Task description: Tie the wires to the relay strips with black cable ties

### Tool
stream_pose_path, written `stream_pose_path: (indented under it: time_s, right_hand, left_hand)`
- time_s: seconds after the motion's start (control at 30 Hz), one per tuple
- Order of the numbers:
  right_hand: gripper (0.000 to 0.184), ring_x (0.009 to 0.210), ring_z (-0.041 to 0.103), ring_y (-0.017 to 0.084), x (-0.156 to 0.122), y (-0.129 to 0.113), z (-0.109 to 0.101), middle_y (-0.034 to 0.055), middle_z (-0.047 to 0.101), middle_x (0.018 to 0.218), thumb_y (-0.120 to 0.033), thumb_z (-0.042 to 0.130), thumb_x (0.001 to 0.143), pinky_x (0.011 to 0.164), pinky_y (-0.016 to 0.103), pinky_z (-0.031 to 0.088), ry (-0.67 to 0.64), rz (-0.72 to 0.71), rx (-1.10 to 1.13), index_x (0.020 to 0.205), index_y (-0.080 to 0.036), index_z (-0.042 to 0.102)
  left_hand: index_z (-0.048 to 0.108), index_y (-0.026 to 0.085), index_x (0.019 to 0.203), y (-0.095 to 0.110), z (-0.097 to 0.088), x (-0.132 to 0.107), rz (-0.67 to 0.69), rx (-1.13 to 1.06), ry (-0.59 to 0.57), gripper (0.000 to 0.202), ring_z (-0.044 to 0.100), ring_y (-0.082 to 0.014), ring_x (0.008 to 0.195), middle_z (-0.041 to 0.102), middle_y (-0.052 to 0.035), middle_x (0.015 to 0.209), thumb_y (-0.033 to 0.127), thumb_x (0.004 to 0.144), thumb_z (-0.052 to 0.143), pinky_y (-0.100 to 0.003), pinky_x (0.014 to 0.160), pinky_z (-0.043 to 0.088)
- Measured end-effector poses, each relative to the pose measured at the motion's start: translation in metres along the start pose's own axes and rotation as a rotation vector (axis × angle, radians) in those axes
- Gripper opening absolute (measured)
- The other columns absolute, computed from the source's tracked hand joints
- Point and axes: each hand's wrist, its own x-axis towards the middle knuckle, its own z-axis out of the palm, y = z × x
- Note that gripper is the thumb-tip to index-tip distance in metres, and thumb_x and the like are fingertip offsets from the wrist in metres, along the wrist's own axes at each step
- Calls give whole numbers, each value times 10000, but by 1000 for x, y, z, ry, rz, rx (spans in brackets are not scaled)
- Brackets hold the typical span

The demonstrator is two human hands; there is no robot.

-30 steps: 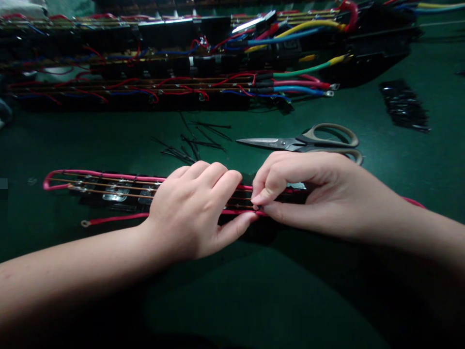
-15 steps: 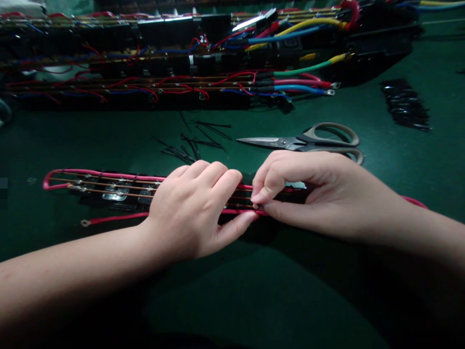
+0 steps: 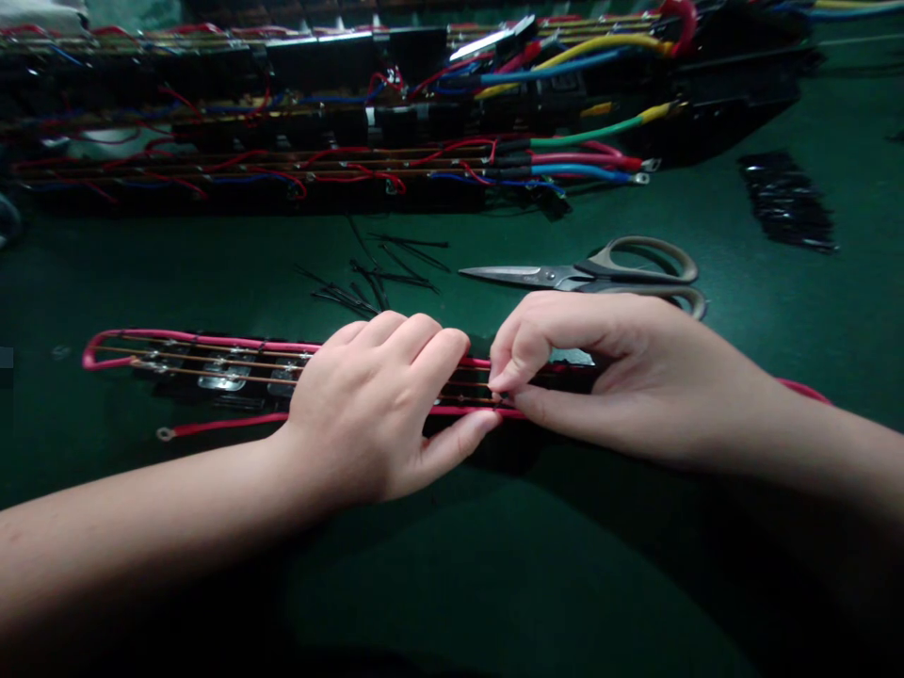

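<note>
A long black assembly point(image 3: 230, 367) with copper rods and metal terminals lies across the bench, a thick red wire point(image 3: 190, 337) looping round its left end. My left hand point(image 3: 381, 405) is wrapped over its middle, thumb at the near edge against the red wire. Just right of that thumb, my right hand point(image 3: 600, 372) pinches a small dark piece at the near wire, apparently a black cable tie point(image 3: 503, 399); the fingertips hide most of it. A ring terminal point(image 3: 166, 434) ends the wire at the left.
Beyond my hands lie loose black cable ties point(image 3: 371, 278) and scissors point(image 3: 579, 273) pointing left. A bundle of black ties point(image 3: 787, 202) sits at the right. Similar wired assemblies point(image 3: 317, 174) with coloured cables stretch along the back of the green bench point(image 3: 233, 254).
Both hands keep nearly the same place and grip. The right fingertips have shifted very slightly at the near red wire.
</note>
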Motion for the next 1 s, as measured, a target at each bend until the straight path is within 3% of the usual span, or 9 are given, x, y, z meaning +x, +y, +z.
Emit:
stream_pose_path:
  time_s: [0.47,1.0]
  right_hand:
    - [88,769,664,127,-1,1,-1,15,708,833,-135,695,866,703,238,515,-18,-87,-25,784,-168,704]
    - [109,767,675,115,1,-1,-2,8,706,829,-107,687,855,692,215,530,-19,-70,-24,773,-178,705]
  left_hand:
    - [588,213,968,0,0,1,-15,7,-13,398,603,-271,808,684,-70,958,554,1000,385,-409,683,411]
    - [596,205,976,0,0,1,-19,5,-20,406,613,-271,826,693,-79,984,550,999,383,-405,691,414]
